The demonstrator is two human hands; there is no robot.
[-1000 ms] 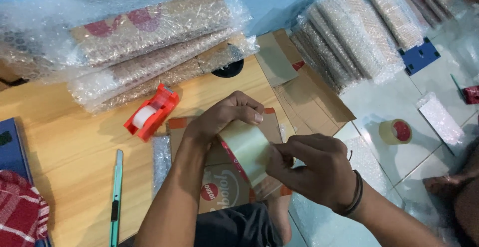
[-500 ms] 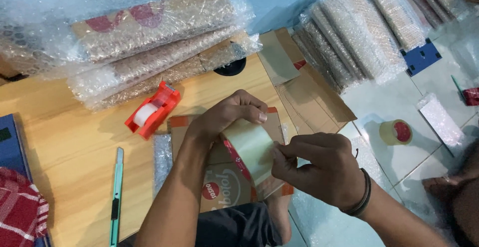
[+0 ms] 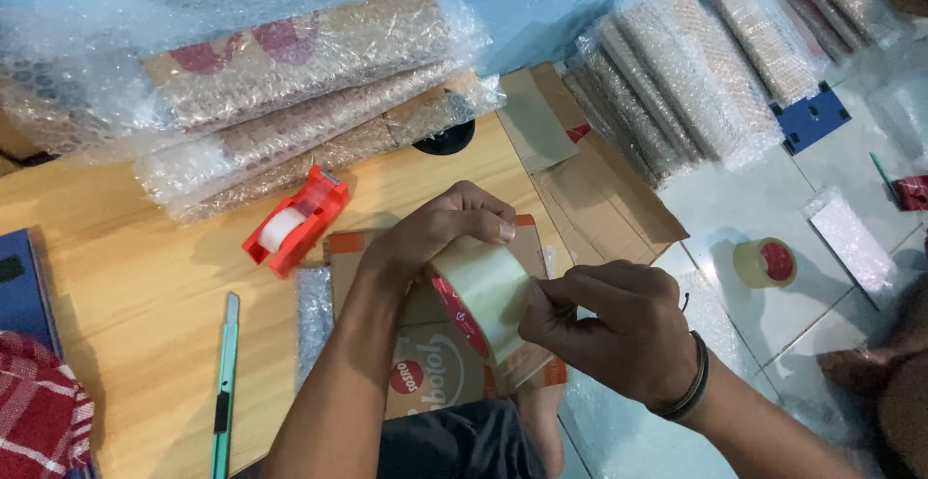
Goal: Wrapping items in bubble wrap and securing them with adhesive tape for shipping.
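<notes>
My left hand (image 3: 440,231) grips a wide roll of clear packing tape (image 3: 480,296) with a red core, held above a flat cardboard piece (image 3: 425,382) on the wooden table (image 3: 145,286). My right hand (image 3: 619,329) pinches the roll's outer face near its right side, thumb and fingers pressed on the tape. A dark band circles my right wrist.
A red tape dispenser (image 3: 295,220) and a teal box cutter (image 3: 224,382) lie left of the hands. Bubble-wrapped bundles (image 3: 280,92) stack at the table's back, more bundles (image 3: 696,73) on the floor right. Another tape roll (image 3: 764,262) sits on the tiles. A red checked cloth (image 3: 39,411) lies far left.
My right hand has shifted slightly along the roll's face; the roll stays in my left hand. Little else differs.
</notes>
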